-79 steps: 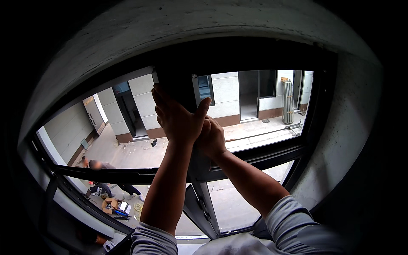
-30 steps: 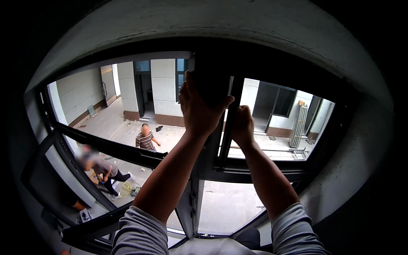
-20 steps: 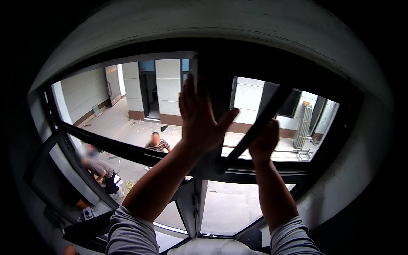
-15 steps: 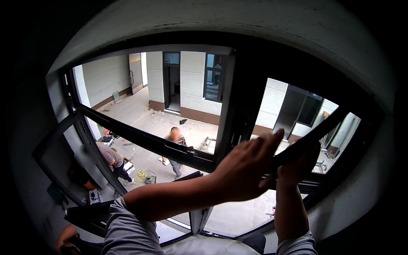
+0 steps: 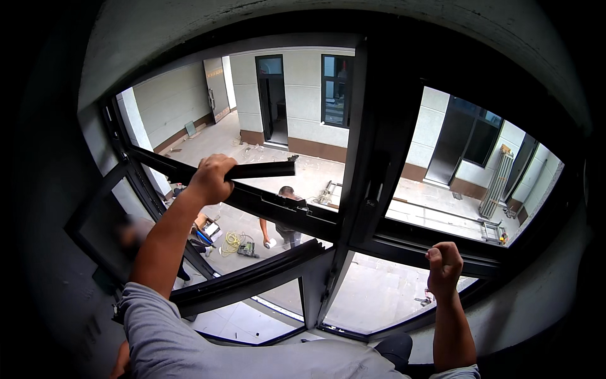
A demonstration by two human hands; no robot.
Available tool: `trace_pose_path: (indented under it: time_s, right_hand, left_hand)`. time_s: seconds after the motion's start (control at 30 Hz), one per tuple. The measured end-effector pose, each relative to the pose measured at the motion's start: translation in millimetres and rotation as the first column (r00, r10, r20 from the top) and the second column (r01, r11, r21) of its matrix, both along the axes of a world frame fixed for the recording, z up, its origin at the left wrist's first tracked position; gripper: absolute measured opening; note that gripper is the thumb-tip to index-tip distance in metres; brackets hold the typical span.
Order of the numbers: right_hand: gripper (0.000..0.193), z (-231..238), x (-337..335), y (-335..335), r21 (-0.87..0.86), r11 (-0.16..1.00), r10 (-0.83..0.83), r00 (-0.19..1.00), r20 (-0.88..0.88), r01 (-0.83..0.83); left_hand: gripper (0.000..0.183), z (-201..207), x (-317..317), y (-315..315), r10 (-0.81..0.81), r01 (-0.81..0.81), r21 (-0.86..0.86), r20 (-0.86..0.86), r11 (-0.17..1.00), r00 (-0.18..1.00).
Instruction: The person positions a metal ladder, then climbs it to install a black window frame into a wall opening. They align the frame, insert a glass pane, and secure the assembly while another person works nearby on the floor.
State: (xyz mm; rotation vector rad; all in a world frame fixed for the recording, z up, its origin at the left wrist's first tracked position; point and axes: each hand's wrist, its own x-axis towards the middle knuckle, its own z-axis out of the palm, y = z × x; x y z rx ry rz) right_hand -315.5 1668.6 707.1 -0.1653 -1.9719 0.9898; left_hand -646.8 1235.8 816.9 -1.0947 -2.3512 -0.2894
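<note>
My left hand (image 5: 213, 180) is closed around one end of a short dark strip (image 5: 265, 169), like a piece of window trim. The strip points right, just above the horizontal middle bar (image 5: 246, 199) of the dark window frame. To the right, my right hand (image 5: 445, 268) is curled into a fist with the thumb against the fingers, in front of the lower rail of the right pane. Whatever it may hold is hidden. Between my hands runs the thick upright post (image 5: 367, 145) of the frame.
Below left, a sash (image 5: 252, 278) stands swung open, with another open casement (image 5: 95, 215) beyond it. Outside, one person (image 5: 287, 215) stands near a coiled yellow hose (image 5: 232, 243); another person (image 5: 136, 230) is at the left. A folded ladder (image 5: 497, 183) leans across the yard.
My left hand has moved from the right pane to the left one, with the strip now in it. The right hand has come down, off the slanting dark bar. The view has shifted.
</note>
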Motion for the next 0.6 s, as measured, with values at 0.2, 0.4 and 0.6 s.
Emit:
trace_pose_path:
  time_s: [0.2,0.4,0.6]
  right_hand:
    - [0.004,-10.5,-4.4,9.7,0.266,0.909,-0.328,0.945,-0.014,0.319]
    - [0.004,-14.7,-8.3,14.5,0.378,0.880,-0.259,0.958,-0.125,0.287]
    - [0.005,-17.2,-8.5,7.1,0.478,0.813,-0.290,0.943,-0.160,0.331]
  left_hand:
    - [0.045,-45.9,-70.9,-14.0,0.327,-0.246,-0.343,0.204,0.907,0.923]
    - [0.047,-65.1,-99.3,-20.0,0.371,-0.211,-0.446,0.308,0.870,0.876]
    - [0.046,-62.2,-97.3,-16.7,0.415,-0.232,-0.481,0.319,0.845,0.852]
